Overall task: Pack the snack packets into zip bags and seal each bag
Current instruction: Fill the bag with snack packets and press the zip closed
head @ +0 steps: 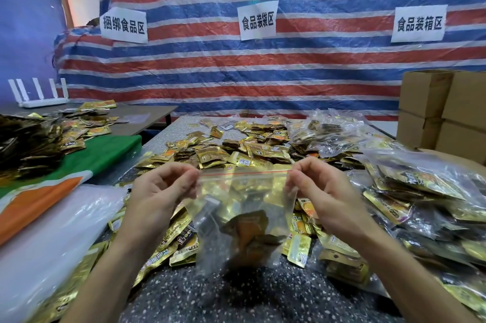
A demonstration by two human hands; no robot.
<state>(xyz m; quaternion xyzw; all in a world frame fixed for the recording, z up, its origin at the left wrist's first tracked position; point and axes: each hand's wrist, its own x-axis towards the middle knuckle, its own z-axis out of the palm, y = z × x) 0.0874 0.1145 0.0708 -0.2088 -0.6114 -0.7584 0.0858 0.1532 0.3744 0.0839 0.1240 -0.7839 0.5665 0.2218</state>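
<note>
step in hand: sealing of a loaded zip bag (242, 220), by the look of it; filling seems done for this one.
bag position: hangs upright at centre view, apparently lifted off the worktop (236, 296), mouth at 12 o'clock.
snack packets (249, 233): slumped at the bag's 6 o'clock, visible through the clear film; count unclear.
left hand (160, 188): pinches the bag's top corner at 9 o'clock, fingers curled in on the edge.
right hand (313, 188): pinches the opposite top corner at 3 o'clock, same curled hold.
zip strip (244, 174): red-lined, pulled taut and level between both hands; pressed closed or not, cannot tell.
loose packets (236, 154): heaped on the worktop at 12 o'clock beyond the bag, with more below it at 5 and 7 o'clock.
filled bags (420, 191): piled at 3 o'clock, near the right hand.
next move: probably calls for keeping the strip straight, then running a thumb-and-finger pinch along it end to end, with no packet edge caught in the track.
</note>
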